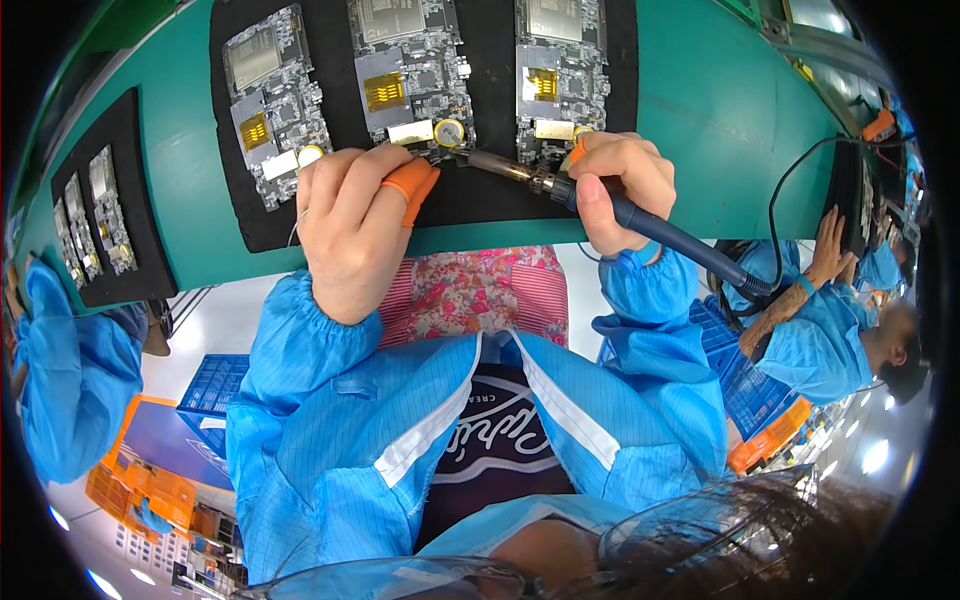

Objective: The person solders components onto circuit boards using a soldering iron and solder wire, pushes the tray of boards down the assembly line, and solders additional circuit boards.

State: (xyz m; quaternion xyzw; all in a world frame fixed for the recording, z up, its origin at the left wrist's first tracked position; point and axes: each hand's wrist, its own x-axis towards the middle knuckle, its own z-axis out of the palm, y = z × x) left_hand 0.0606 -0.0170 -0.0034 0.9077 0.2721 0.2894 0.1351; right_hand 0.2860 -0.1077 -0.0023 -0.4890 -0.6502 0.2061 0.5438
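Observation:
My right hand point(622, 190) is closed around the dark blue handle of a soldering iron point(670, 232). The iron's tip points left, at the lower edge of the middle circuit board point(432, 85), just below a round coin cell point(449, 132). My left hand point(352, 215) is closed near that same edge, with orange finger cots point(408, 187) on it. What its fingertips pinch is hidden; a thin wire shows beside the wrist. Another circuit board point(275, 90) lies left of the middle one, and a third circuit board point(562, 75) lies right.
The boards rest on a black foam mat point(490, 210) on a green bench point(180, 160). A second black mat point(130, 190) with several boards lies at the left. The iron's black cable point(775, 200) loops at the right. Co-workers in blue sit on both sides.

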